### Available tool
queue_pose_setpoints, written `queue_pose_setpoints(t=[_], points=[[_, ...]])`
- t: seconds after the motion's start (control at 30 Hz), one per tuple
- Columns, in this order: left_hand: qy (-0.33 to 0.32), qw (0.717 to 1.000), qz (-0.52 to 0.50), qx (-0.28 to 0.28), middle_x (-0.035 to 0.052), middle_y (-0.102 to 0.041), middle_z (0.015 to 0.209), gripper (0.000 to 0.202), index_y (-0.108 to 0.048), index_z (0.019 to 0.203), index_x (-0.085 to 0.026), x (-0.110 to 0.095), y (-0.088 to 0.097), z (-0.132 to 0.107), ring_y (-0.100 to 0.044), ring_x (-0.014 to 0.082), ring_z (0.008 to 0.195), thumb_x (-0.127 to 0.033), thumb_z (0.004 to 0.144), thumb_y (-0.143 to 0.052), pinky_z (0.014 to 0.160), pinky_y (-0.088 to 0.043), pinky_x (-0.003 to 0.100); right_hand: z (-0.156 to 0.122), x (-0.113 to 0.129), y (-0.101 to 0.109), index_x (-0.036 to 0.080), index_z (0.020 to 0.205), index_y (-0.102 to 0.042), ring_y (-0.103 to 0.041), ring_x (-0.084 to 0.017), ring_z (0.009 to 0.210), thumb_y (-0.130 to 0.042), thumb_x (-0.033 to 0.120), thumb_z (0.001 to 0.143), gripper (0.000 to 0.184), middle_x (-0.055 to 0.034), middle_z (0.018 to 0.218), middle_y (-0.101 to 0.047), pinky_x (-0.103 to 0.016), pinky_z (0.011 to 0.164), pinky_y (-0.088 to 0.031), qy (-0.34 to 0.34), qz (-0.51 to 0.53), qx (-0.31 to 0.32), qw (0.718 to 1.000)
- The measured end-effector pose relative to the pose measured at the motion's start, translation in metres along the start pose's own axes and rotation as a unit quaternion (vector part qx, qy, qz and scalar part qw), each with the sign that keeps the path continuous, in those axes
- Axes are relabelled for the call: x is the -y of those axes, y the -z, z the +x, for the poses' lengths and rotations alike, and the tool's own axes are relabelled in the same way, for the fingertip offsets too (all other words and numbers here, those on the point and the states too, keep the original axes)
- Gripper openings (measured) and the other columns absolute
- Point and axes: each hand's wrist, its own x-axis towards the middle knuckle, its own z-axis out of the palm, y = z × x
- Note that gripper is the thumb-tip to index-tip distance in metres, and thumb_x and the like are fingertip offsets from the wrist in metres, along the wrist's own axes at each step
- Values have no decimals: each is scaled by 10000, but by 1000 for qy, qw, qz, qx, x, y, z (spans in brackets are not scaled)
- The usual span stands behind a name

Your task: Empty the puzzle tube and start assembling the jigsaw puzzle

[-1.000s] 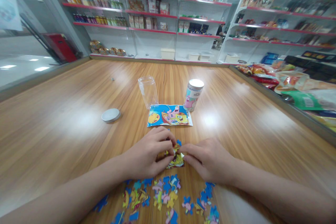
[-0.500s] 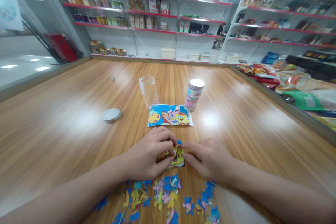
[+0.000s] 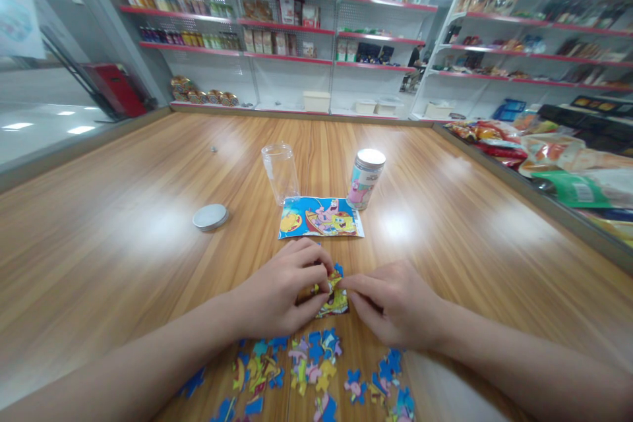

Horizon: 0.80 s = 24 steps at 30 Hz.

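A small joined section of jigsaw puzzle point(image 3: 337, 301), mostly yellow with a blue bit at its top, lies on the table between my hands. My left hand point(image 3: 294, 287) is curled over its left side, thumb low and fingers above, holding it against the table. From the right, my right hand point(image 3: 393, 300) touches the section's upper right edge with an outstretched index finger. Its thumb hangs apart below, and the other fingers are bent. Loose jigsaw pieces point(image 3: 314, 369) in blue, yellow and pink are spread nearer me. Beyond my hands lies a cartoon picture sheet point(image 3: 321, 217).
An uncapped clear jar point(image 3: 281, 175) stands behind the sheet's left end, a lidded cartoon jar point(image 3: 366, 179) behind its right. A silver lid point(image 3: 210, 217) lies to the left. Packaged goods point(image 3: 564, 158) line the right side, and stocked shelves point(image 3: 287, 26) rise beyond the table point(image 3: 148, 290).
My right index finger has shifted slightly down and left onto the puzzle section's edge. The blue bit at the top shows a little differently. My left hand stays in place.
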Motion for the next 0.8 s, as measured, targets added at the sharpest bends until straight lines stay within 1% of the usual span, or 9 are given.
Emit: queue_pose_setpoints(t=[0.1,0.23,0.37,0.47,0.53,0.6,0.7,0.73,0.8], points=[[0,1000,1,0,79,-624,1118,62,-638,912,-182,-1,0,0,-540,215,1058,-188,934,-581,956,-430,408,0,0,1,192,1195,-614,-564,-111,528,-491,159,916,306,25,658,-636,-262,520,-327,8,9,-24,1000],[-5,1000,3,-3,77,-625,1113,76,-635,907,-183,-1,1,1,-543,215,1052,-176,933,-565,950,-430,404,0,1,2,186,1282,-520,-461,-98,454,-475,133,900,389,83,568,-498,-259,484,-277,6,28,-57,998],[-4,1000,6,-1,77,-623,1116,71,-637,920,-184,-1,2,0,-542,217,1059,-184,935,-568,954,-429,403,-1,5,4,184,1326,-437,-361,-89,419,-467,115,895,438,113,548,-397,-256,474,-247,-2,45,-91,995],[-1,1000,6,1,73,-621,1121,72,-638,922,-187,-1,2,0,-545,214,1059,-197,941,-569,961,-427,403,-1,7,6,185,1333,-405,-312,-83,403,-465,109,896,448,124,543,-362,-243,461,-237,-6,58,-113,992],[-1,1000,6,1,71,-620,1123,71,-637,921,-188,-1,1,-1,-546,213,1060,-198,941,-570,964,-425,404,0,7,7,183,1338,-406,-326,-85,407,-460,107,893,455,119,548,-392,-243,465,-247,-4,57,-118,991],[-1,1000,5,0,70,-620,1121,72,-636,918,-187,-1,1,-1,-546,212,1061,-196,940,-569,962,-426,403,0,6,7,197,1279,-483,-414,-93,447,-467,110,876,412,88,580,-484,-253,489,-278,11,40,-87,995],[0,1000,7,1,71,-617,1117,80,-639,914,-185,-1,1,0,-547,213,1066,-192,941,-564,964,-427,404,0,4,5,216,1115,-605,-532,-119,534,-489,123,836,316,34,637,-592,-267,522,-313,22,4,-5,1000],[0,1000,8,2,71,-617,1118,79,-643,923,-187,-1,1,0,-548,214,1066,-192,941,-566,965,-428,405,0,3,4,219,1082,-623,-548,-126,546,-494,127,828,299,27,642,-605,-269,525,-316,18,-3,12,1000],[-2,1000,11,3,70,-618,1118,83,-653,972,-194,0,2,0,-552,215,1064,-191,933,-579,967,-432,407,0,3,3,217,1071,-639,-551,-129,543,-496,130,821,300,26,636,-609,-272,528,-319,9,-9,21,1000]])
